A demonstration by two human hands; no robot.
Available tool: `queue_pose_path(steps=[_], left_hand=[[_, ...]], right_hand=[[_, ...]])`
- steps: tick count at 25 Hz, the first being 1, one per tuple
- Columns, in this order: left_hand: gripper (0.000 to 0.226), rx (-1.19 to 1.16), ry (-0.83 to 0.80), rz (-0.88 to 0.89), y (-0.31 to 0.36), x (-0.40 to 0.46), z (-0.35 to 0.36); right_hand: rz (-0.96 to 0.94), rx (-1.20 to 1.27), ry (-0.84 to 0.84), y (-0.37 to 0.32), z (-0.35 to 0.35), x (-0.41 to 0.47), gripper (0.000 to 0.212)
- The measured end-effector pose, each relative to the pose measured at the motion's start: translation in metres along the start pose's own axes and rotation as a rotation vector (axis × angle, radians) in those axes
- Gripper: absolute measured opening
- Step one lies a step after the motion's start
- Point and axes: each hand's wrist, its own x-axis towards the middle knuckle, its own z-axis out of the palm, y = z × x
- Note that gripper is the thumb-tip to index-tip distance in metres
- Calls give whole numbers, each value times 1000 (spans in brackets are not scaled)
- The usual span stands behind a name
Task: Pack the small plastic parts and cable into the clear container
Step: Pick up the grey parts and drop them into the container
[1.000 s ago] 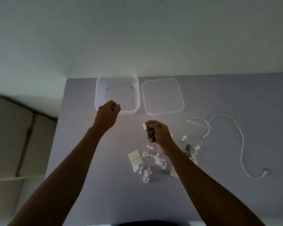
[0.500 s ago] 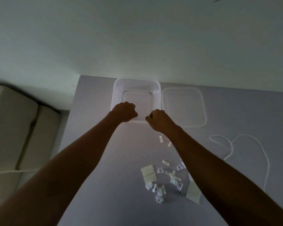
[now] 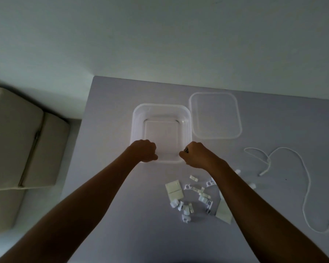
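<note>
Dropping bits into the clear container (image 3: 139, 128)

I'm holding both fists, left hand (image 3: 145, 153) and right hand (image 3: 195, 154), closed over its near rim; contents hidden. Next I'm opening them, then grabbing the plastic clips (image 3: 190, 198) and cable (image 3: 306, 188) on the bench (image 3: 110, 186).

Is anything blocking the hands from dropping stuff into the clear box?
Nothing visible does. The clear container is open, its lid lying flat beside it. Both the left hand and the right hand are at its near rim, fists closed. The view does not show for sure what they hold.
</note>
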Motion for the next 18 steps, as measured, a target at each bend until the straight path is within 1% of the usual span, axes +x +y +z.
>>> queue_pose_path(steps=[2, 3, 5, 6, 8, 9, 11, 13, 16, 18], left_hand=[[36, 17, -20, 19, 3, -4, 10], [34, 7, -28, 28, 4, -6, 13], [31, -27, -26, 43, 3, -9, 18], [31, -42, -16, 50, 3, -11, 18], [34, -46, 1, 56, 3, -18, 17], [35, -45, 10, 55, 3, -21, 17], [36, -73, 36, 55, 0, -27, 19], [37, -148, 86, 56, -2, -33, 23], [32, -231, 254, 69, -7, -44, 30], [28, -314, 368, 32, -11, -51, 30]], right_hand=[[17, 69, 2, -2, 0, -8, 38], [3, 139, 48, -7, -1, -11, 36], [-39, 365, 166, -24, -2, -13, 30], [-34, 511, 194, -34, 0, -9, 27], [25, 754, 167, -51, 10, 1, 24], [72, 807, 144, -56, 19, 8, 22], [140, 784, 98, -60, 38, 20, 19], [157, 664, 73, -57, 53, 29, 21], [150, 515, 58, -60, 64, 36, 23], [134, 469, 31, -66, 68, 38, 14]])
